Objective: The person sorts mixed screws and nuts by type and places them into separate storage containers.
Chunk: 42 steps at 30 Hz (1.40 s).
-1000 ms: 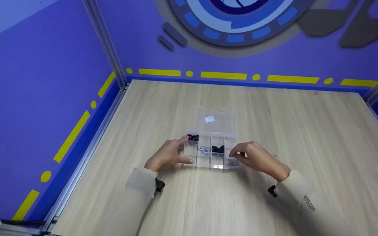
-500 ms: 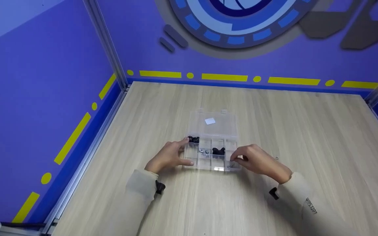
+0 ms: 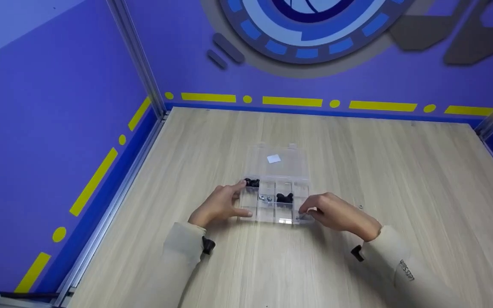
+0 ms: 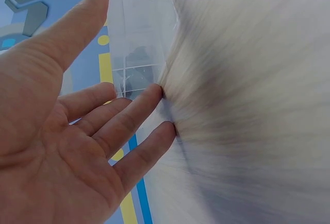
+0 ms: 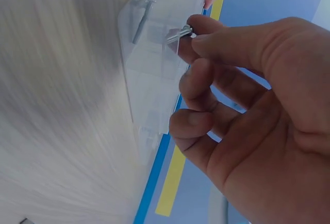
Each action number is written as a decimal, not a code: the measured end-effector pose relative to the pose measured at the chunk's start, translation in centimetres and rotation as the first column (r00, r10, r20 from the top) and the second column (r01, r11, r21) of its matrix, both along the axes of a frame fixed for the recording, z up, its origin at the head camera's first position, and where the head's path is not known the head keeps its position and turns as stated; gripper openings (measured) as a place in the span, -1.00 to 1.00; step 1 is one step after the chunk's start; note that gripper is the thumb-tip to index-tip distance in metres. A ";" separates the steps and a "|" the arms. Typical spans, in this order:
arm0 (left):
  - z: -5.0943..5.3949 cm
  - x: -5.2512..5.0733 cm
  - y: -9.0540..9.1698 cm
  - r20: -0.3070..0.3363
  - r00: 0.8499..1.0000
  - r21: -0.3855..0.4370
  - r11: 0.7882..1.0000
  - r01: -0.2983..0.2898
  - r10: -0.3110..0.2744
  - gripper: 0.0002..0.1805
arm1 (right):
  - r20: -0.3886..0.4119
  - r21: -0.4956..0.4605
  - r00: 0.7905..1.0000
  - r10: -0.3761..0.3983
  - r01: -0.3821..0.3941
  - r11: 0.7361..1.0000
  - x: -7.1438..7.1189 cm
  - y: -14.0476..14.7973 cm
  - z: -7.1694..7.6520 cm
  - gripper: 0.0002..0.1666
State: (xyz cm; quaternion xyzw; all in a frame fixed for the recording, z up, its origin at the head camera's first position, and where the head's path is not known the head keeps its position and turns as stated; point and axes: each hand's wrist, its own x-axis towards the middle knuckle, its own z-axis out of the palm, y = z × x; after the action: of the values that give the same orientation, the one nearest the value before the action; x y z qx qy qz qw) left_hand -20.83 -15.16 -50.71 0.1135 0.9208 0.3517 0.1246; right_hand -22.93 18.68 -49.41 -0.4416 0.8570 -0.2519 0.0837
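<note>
A clear plastic compartment box (image 3: pixel 250 197) lies with its lid (image 3: pixel 291 161) folded back. My left hand (image 3: pixel 220 204) rests along the box's left side, fingers and thumb extended; in the left wrist view its fingertips (image 4: pixel 154 91) are at the box wall. At the right end, my right hand (image 3: pixel 336 214) is over the front right compartment. Between its thumb and index finger it pinches a small silver screw (image 5: pixel 178 34). Another screw (image 5: pixel 142 22) shows through the box wall. Black parts (image 3: pixel 284 197) and small silver pieces (image 3: pixel 265 199) lie in middle compartments.
More black parts (image 3: pixel 252 183) fill the back left compartment. A white paper square (image 3: pixel 273 158) lies on the lid. One tiny metal piece (image 3: pixel 360 207) sits on the wooden table (image 3: pixel 392 171), right of the right hand. Blue panels (image 3: pixel 272 81) stand behind and beside the table.
The right hand has shifted slightly toward the near edge of the box and lower at the front right compartment. The left hand and the box stay in place.
</note>
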 end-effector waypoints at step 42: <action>-0.1 0.1 0.1 0.026 0.999 0.011 1.000 -0.027 0.027 0.08 | 0.062 0.052 0.998 0.020 -0.023 0.998 1.5 -0.2 -0.8 -0.72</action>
State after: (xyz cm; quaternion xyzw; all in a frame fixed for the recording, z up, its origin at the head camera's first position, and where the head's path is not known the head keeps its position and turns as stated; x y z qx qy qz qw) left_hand -20.69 -15.04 -50.81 0.0972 0.9186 0.3601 0.1309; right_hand -21.40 18.49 -50.17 -0.4404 0.8557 -0.2416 0.1241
